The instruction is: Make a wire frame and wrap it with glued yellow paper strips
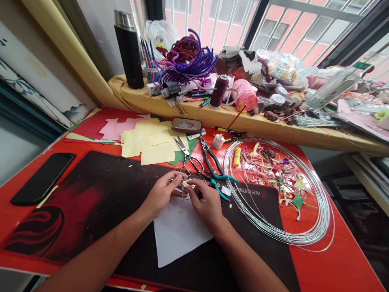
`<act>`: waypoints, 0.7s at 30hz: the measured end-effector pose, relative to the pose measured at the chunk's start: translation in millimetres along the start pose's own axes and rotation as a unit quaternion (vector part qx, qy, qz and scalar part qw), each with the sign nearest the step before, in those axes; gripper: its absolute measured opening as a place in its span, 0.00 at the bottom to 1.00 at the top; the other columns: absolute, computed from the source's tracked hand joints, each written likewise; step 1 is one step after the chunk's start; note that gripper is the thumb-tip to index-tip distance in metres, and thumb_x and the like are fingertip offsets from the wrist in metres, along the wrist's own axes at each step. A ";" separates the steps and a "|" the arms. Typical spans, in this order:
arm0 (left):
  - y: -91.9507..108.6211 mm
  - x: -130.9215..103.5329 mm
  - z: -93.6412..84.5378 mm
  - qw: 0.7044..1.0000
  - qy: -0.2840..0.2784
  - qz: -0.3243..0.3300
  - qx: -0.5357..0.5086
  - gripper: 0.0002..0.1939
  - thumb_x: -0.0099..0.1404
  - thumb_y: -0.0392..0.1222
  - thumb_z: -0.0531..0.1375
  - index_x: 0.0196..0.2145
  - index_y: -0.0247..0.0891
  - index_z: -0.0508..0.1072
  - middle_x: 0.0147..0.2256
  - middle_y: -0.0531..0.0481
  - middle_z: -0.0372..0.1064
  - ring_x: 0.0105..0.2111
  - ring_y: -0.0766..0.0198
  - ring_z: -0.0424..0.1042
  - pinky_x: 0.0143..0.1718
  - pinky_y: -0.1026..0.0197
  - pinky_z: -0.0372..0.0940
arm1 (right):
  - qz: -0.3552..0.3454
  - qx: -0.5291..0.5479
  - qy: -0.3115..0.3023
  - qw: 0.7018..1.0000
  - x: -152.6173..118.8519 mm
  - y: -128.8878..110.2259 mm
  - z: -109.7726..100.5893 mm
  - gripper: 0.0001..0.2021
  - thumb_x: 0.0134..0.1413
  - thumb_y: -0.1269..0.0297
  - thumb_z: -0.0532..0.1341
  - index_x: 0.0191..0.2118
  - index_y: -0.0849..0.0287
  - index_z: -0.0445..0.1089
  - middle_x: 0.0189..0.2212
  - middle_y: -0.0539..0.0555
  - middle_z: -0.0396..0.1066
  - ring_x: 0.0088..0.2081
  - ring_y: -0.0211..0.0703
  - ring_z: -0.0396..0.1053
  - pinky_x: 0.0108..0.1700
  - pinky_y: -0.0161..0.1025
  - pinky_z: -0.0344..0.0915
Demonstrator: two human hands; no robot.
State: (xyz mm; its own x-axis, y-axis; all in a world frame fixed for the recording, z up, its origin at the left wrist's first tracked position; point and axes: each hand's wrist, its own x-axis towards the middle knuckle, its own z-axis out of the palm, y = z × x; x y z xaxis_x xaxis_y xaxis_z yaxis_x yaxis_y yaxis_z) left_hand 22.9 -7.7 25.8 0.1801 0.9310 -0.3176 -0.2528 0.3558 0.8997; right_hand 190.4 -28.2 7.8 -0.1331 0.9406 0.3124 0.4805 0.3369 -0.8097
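Note:
A small piece of bent, twisted silver wire is pinched between my two hands, over a sheet of white paper on the black desk mat. My left hand grips its upper left part with thumb and fingers. From the other side, my right hand closes its thumb and fingertips on the wire; a scrap of pale yellow paper shows by these fingertips. Thin wire ends hang below the fingers. Just beyond lie scissors and teal-handled pliers.
A big coil of silver wire surrounds colourful scraps on the right. Yellow paper sheets lie at the back, with a white glue bottle farther right. A black phone rests left. The crowded sill holds a black thermos.

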 end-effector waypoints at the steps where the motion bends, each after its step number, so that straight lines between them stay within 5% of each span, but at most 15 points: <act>1: -0.4 -0.4 0.5 1.000 -0.001 0.004 0.005 0.20 0.63 0.58 0.68 0.41 0.38 0.77 0.40 0.48 0.71 0.34 0.63 0.73 0.32 0.59 0.77 | -0.001 -0.001 -0.003 1.000 -0.1 0.1 0.4 0.07 0.67 0.65 0.61 0.45 0.58 0.77 0.28 0.51 0.78 0.23 0.37 0.68 0.30 0.34 0.64; 13: -1.9 -3.3 2.7 0.999 -0.008 0.009 0.041 0.21 0.64 0.60 0.66 0.44 0.39 0.78 0.40 0.47 0.72 0.37 0.58 0.75 0.34 0.56 0.79 | 0.004 -0.016 -0.006 1.000 0.0 1.9 2.2 0.08 0.67 0.64 0.61 0.45 0.56 0.77 0.26 0.50 0.77 0.23 0.38 0.69 0.28 0.34 0.63; 21: -6.4 -2.1 1.6 0.998 -0.012 0.007 0.055 0.21 0.64 0.60 0.66 0.44 0.41 0.78 0.42 0.46 0.73 0.38 0.57 0.77 0.34 0.56 0.79 | -0.008 -0.021 -0.010 1.000 -1.2 3.6 2.4 0.08 0.68 0.65 0.60 0.46 0.55 0.77 0.36 0.54 0.82 0.29 0.41 0.77 0.33 0.36 0.68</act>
State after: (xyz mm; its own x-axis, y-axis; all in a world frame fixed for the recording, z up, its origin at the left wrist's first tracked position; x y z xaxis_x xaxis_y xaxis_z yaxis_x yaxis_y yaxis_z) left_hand 25.6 -12.0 21.2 0.2000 0.9332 -0.2985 -0.1506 0.3303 0.9318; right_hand 190.2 -28.1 3.3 -0.1576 0.9361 0.3144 0.5148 0.3496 -0.7828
